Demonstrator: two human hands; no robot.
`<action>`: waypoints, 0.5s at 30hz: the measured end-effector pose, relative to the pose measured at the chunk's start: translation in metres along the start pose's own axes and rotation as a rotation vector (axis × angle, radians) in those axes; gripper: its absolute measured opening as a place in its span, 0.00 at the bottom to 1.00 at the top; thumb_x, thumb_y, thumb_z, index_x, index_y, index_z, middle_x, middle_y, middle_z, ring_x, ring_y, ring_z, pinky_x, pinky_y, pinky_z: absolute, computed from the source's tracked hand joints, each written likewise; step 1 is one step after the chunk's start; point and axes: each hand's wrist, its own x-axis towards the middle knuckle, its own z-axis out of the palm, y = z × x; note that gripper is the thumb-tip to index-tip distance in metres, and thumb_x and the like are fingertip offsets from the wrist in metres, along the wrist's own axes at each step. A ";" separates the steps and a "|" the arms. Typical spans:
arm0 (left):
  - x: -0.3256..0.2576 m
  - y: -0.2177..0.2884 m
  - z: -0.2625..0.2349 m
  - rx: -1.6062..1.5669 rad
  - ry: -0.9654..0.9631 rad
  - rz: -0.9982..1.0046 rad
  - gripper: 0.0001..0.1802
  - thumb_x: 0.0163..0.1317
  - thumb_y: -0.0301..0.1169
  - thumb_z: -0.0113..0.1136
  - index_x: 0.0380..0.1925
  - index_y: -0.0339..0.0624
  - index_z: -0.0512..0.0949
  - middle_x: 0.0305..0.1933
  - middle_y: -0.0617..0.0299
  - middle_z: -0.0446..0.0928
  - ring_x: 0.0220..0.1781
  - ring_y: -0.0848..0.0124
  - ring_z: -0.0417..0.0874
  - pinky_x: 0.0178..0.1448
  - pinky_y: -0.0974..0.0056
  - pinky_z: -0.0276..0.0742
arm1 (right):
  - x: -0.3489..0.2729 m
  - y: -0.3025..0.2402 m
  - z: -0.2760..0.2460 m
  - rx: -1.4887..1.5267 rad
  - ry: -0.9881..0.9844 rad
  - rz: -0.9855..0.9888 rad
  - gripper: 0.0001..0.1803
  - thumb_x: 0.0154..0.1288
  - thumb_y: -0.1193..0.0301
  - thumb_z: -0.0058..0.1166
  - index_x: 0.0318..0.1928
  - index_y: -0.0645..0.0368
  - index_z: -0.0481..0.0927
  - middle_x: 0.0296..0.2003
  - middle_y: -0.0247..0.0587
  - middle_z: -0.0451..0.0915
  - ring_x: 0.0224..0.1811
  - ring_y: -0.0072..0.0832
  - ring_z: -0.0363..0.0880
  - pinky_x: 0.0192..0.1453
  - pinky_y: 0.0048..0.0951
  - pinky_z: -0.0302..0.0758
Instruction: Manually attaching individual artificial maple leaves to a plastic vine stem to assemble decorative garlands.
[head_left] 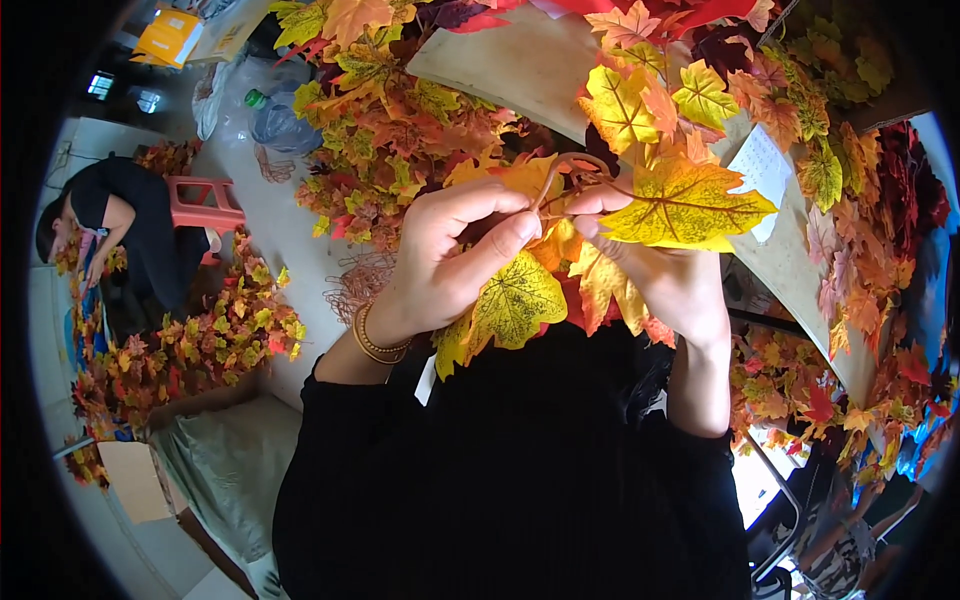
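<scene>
In front of my chest I hold an artificial maple-leaf garland by its thin brown stem (548, 187). My left hand (447, 252) pinches the looped stem between thumb and forefinger. Opposite it, my right hand (668, 285) has thumb and fingertips closed on the stem near the base of a large yellow leaf (690, 205). That leaf lies over part of the right fingers. Below and between the hands hang a speckled yellow-green leaf (518, 300) and an orange leaf (605, 285).
A pale tabletop (500, 65) with a white paper (762, 178) lies beyond my hands. Heaped leaf garlands (400, 145) surround it. To the left, a person (140, 235) bends near a red stool (208, 200); brown strands (362, 290) and a large clear bottle (283, 125) lie on the floor.
</scene>
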 end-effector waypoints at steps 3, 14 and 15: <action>0.001 0.000 0.001 -0.009 -0.012 -0.028 0.09 0.59 0.26 0.54 0.27 0.27 0.74 0.26 0.60 0.74 0.27 0.77 0.69 0.32 0.74 0.62 | 0.000 0.001 0.001 0.041 0.002 0.034 0.07 0.55 0.82 0.54 0.37 0.66 0.77 0.33 0.35 0.76 0.37 0.23 0.74 0.44 0.24 0.72; 0.003 0.000 0.000 0.031 -0.044 0.066 0.07 0.57 0.24 0.54 0.26 0.27 0.74 0.24 0.59 0.73 0.25 0.75 0.69 0.29 0.72 0.62 | 0.001 -0.002 -0.001 0.041 -0.050 0.059 0.06 0.55 0.81 0.54 0.36 0.66 0.76 0.34 0.36 0.76 0.37 0.22 0.74 0.44 0.24 0.72; 0.003 0.000 0.000 0.030 -0.046 0.065 0.07 0.57 0.24 0.54 0.26 0.27 0.74 0.24 0.59 0.73 0.25 0.75 0.69 0.29 0.72 0.62 | 0.000 -0.002 -0.001 0.048 -0.053 0.083 0.06 0.56 0.81 0.55 0.36 0.65 0.77 0.34 0.36 0.76 0.38 0.22 0.75 0.44 0.24 0.72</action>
